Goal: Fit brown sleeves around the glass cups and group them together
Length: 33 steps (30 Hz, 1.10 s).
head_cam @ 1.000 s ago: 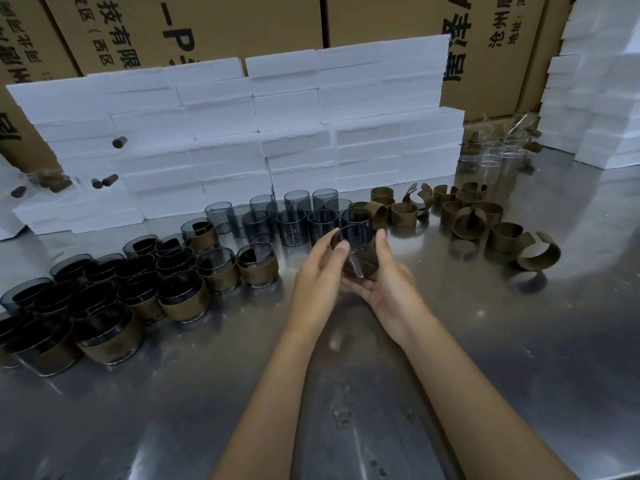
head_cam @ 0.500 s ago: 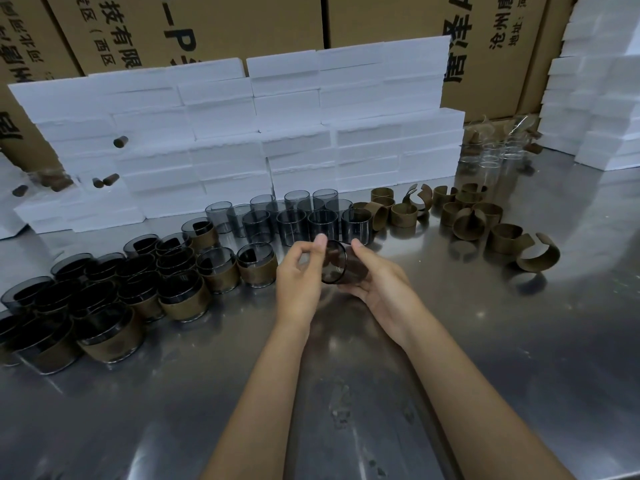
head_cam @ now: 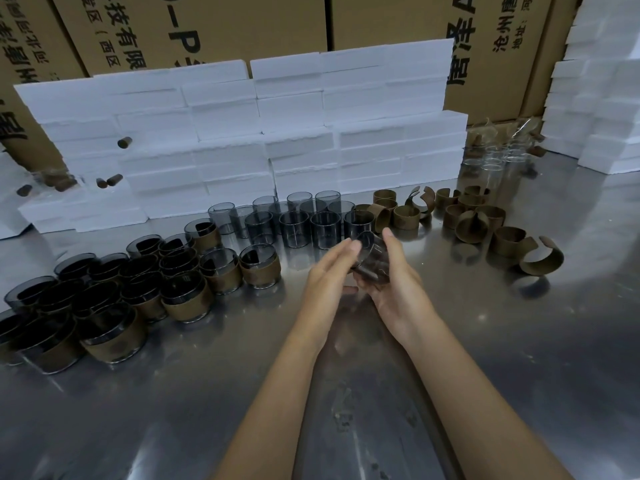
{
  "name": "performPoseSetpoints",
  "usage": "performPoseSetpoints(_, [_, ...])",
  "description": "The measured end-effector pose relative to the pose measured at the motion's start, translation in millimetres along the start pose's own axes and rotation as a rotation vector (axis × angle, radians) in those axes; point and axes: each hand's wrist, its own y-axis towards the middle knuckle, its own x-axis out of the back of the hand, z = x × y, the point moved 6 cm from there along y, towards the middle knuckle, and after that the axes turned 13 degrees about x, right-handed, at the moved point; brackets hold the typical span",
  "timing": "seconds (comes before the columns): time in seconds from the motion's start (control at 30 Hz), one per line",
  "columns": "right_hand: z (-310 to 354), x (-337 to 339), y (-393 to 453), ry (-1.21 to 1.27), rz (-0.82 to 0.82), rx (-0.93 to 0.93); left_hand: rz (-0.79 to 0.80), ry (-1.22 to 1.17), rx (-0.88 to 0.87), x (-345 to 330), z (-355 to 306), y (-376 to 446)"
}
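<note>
Since previous frames, smoked glass cup [head_cam: 370, 259] tipped over and lowered, now lying tilted in right hand [head_cam: 394, 289]; right fingers curled under cup, thumb on rim, gripping; left hand [head_cam: 329, 275] straight-fingered, flat against cup side; no sleeve on cup yet, judged pre-fitting step; sleeved cups [head_cam: 114, 296] grouped left on steel table [head_cam: 519, 358]; bare cups [head_cam: 294, 220] in rows just beyond hands; loose brown sleeves [head_cam: 474, 223] right; white foam blocks [head_cam: 242, 140] behind.
</note>
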Motion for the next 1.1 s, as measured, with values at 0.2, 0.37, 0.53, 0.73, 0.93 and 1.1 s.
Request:
performPoseSetpoints(0.2, [-4.6, 1.8, 1.9, -0.105, -0.088, 0.061, -0.093, 0.018, -0.023, 3.7, 2.2, 3.6])
performPoseSetpoints(0.37, [-2.7, -1.4, 0.1, -0.472, 0.005, 0.221, -0.061, -0.233, 0.034, 11.5, 7.0, 11.3])
performPoseSetpoints(0.53, [10.2, -5.0, 0.7, -0.697, 0.047, 0.507, 0.021, -0.311, 0.109, 9.8, 7.9, 9.9])
performPoseSetpoints(0.73, [5.7, 9.7, 12.1, -0.576, -0.055, 0.439, 0.004, -0.399, 0.11, 16.9, 9.3, 16.1])
performPoseSetpoints(0.93, [4.6, 27.4, 67.3, -0.651, -0.179, 0.239, 0.052, -0.776, 0.176, 28.1, 12.6, 24.8])
performPoseSetpoints(1.1, [0.8, 20.6, 115.2, -0.713, -0.202, 0.077, 0.083, -0.824, 0.178, 27.6, 15.0, 30.6])
